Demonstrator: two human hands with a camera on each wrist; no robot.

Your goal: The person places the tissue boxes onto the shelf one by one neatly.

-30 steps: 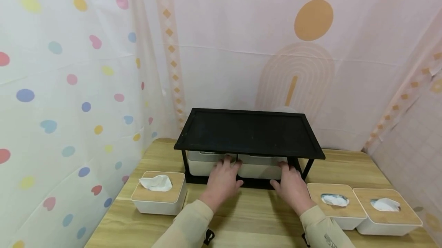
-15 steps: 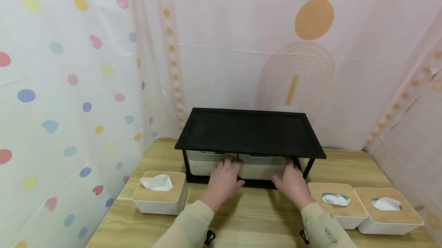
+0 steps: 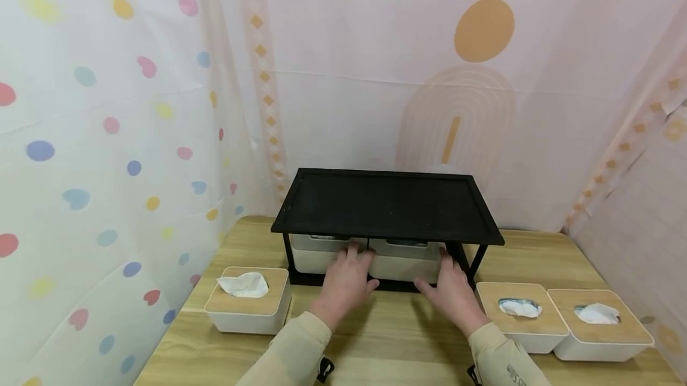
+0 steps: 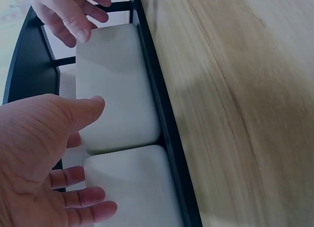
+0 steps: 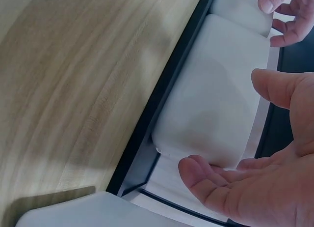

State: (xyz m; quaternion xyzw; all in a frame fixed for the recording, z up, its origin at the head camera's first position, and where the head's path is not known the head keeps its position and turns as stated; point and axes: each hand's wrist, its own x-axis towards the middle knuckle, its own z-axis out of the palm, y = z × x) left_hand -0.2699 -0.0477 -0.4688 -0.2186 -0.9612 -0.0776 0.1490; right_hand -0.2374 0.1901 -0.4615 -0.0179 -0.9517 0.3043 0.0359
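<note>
Hands (image 3: 399, 284) flank right box (image 3: 405, 261) under shelf (image 3: 386, 204).

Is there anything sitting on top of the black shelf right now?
No, the head view shows the flat top of the black shelf bare, while two white boxes sit underneath it where both hands reach.

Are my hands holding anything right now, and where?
Nothing is gripped: left hand and right hand, fingers straight, flank the right white box under the black shelf.
</note>
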